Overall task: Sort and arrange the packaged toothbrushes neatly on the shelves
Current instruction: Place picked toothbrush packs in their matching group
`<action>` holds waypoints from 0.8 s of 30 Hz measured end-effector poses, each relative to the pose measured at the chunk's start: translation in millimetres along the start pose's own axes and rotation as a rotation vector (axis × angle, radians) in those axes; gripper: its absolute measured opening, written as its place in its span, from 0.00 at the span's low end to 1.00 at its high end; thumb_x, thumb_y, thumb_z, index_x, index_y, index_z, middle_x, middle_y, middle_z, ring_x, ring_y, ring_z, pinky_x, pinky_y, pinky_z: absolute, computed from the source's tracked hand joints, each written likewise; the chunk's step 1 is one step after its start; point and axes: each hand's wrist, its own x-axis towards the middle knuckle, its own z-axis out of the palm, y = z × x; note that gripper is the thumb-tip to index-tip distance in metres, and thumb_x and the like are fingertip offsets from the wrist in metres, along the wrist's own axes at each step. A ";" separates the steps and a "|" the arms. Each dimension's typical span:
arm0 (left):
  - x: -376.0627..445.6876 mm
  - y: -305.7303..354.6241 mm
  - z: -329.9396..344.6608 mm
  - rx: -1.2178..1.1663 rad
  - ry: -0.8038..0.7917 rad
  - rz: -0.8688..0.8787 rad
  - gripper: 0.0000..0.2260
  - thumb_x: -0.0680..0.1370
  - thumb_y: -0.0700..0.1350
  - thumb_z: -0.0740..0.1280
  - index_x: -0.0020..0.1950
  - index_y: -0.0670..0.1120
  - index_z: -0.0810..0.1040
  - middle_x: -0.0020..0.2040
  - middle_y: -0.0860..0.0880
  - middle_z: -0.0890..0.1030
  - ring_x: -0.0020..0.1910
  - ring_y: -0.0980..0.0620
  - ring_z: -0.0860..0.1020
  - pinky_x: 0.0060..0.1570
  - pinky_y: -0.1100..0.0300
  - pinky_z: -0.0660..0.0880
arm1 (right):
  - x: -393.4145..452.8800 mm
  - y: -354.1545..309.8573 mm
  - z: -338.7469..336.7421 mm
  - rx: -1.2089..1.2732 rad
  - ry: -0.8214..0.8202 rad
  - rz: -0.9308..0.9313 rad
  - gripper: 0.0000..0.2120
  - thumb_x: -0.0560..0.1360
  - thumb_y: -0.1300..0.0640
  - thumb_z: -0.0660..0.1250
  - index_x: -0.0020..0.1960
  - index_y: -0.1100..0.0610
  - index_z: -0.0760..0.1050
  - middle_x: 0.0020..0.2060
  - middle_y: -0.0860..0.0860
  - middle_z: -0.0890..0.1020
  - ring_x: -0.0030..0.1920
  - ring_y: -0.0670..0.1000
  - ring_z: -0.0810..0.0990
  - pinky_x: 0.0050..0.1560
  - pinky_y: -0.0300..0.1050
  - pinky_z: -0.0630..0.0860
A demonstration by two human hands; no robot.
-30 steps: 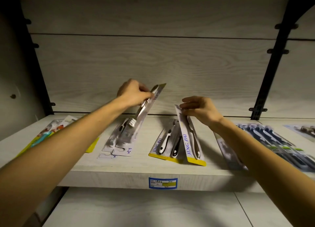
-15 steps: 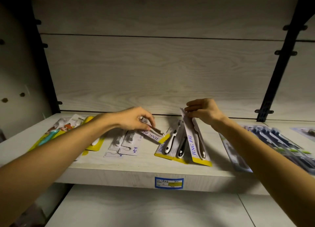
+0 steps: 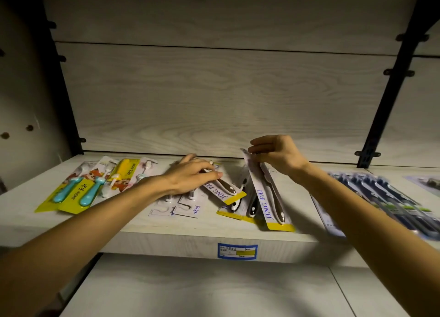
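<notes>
My left hand [image 3: 190,176] grips a JING PAI toothbrush pack [image 3: 225,189] with a yellow end, low over the shelf [image 3: 166,238] and over the white packs [image 3: 176,207] lying there. My right hand [image 3: 276,156] pinches the top edge of another JING PAI pack [image 3: 267,197], tilted up on its yellow bottom edge near the shelf front. Between them lie more JING PAI packs [image 3: 238,208] with black-and-white handles. Yellow children's packs [image 3: 83,188] with teal brushes lie at the left. Dark blue packs [image 3: 381,197] lie at the right.
A blue price label [image 3: 237,251] is stuck on the shelf's front edge. The wood-grain back panel [image 3: 214,97] rises behind. Black uprights [image 3: 390,78] frame the bay. A lower shelf [image 3: 202,290] juts out below. Another pack [image 3: 428,183] lies at the far right.
My left hand has brought its pack down from a raised, upright pose to low over the shelf, shifted toward the JING PAI pile. My right hand keeps holding its tilted pack.
</notes>
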 end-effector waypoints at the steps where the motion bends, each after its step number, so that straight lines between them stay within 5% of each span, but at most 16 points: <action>1: 0.7 4.0 1.7 -0.033 -0.010 0.021 0.24 0.65 0.77 0.55 0.54 0.69 0.78 0.70 0.61 0.73 0.78 0.51 0.54 0.74 0.38 0.54 | -0.8 -1.0 0.5 0.005 0.012 -0.007 0.20 0.71 0.75 0.70 0.63 0.69 0.76 0.54 0.64 0.83 0.52 0.55 0.82 0.56 0.47 0.80; 8: 8.3 47.0 21.8 -0.279 0.114 0.122 0.23 0.67 0.71 0.67 0.42 0.52 0.83 0.68 0.56 0.74 0.66 0.57 0.70 0.64 0.56 0.68 | -4.9 -4.6 -1.5 0.023 0.050 -0.006 0.19 0.70 0.72 0.73 0.61 0.68 0.77 0.52 0.64 0.84 0.51 0.55 0.83 0.55 0.47 0.80; 12: 10.5 56.0 23.6 -0.348 0.306 0.206 0.09 0.72 0.50 0.77 0.39 0.47 0.81 0.63 0.50 0.78 0.59 0.56 0.77 0.52 0.68 0.69 | -4.3 -8.1 -4.0 -0.017 0.027 0.021 0.21 0.70 0.77 0.70 0.62 0.71 0.76 0.54 0.66 0.82 0.51 0.55 0.82 0.54 0.46 0.81; 16: 8.8 53.1 13.9 -0.582 0.392 0.139 0.07 0.70 0.36 0.74 0.41 0.46 0.81 0.60 0.46 0.81 0.59 0.50 0.79 0.60 0.58 0.72 | -0.8 -15.6 2.1 -0.025 0.026 0.046 0.20 0.70 0.78 0.69 0.62 0.71 0.76 0.54 0.67 0.82 0.52 0.59 0.83 0.58 0.52 0.79; 19: 11.7 50.1 5.3 -0.730 0.455 0.048 0.12 0.71 0.30 0.70 0.39 0.47 0.80 0.60 0.44 0.81 0.58 0.49 0.80 0.60 0.61 0.72 | 5.9 -22.5 13.5 -0.062 0.029 0.050 0.19 0.69 0.77 0.71 0.59 0.69 0.78 0.51 0.65 0.84 0.54 0.60 0.84 0.61 0.56 0.79; 24: 19.3 41.2 -14.3 -0.977 0.678 -0.090 0.14 0.71 0.27 0.66 0.39 0.46 0.80 0.50 0.46 0.82 0.43 0.55 0.79 0.40 0.73 0.73 | 18.2 -35.5 40.3 -0.156 -0.021 0.035 0.17 0.68 0.73 0.73 0.56 0.67 0.82 0.50 0.62 0.85 0.54 0.58 0.84 0.61 0.56 0.78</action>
